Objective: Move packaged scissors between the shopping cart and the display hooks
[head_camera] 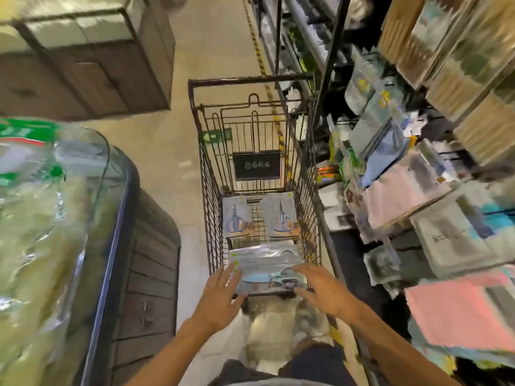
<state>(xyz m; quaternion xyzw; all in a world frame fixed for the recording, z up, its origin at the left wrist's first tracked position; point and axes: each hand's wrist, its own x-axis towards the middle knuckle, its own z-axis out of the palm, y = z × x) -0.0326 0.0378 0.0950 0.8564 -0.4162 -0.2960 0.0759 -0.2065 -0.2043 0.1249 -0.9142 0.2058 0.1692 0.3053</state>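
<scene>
My left hand (220, 295) and right hand (324, 293) reach out over the near end of the shopping cart (207, 218), both with fingers spread and straight, grip released, nothing clasped. Left fingertips lie on the left edge of the top scissors pack (264, 270), thumb under its near corner. Right fingertips touch its right edge. That pack lies flat across the near end of the cart, on a blurred stack of more shiny packs; count unclear. Blue scissor handles show through the plastic.

Further in, two more packaged scissors lie flat on the cart floor, side by side: left pack (235, 218), right pack (281, 217), a gap of wire grid between them. Behind them the folded child-seat flap carries a dark sign (256, 165).

To my right, display racks (390, 174) hold hanging packaged goods, heavily blurred; pink cloth items (457, 310) lie nearest. To my left, a curved glass case (92, 190) on a dark wood base. Beyond the cart, beige floor with a yellow-black striped line (260, 59).
</scene>
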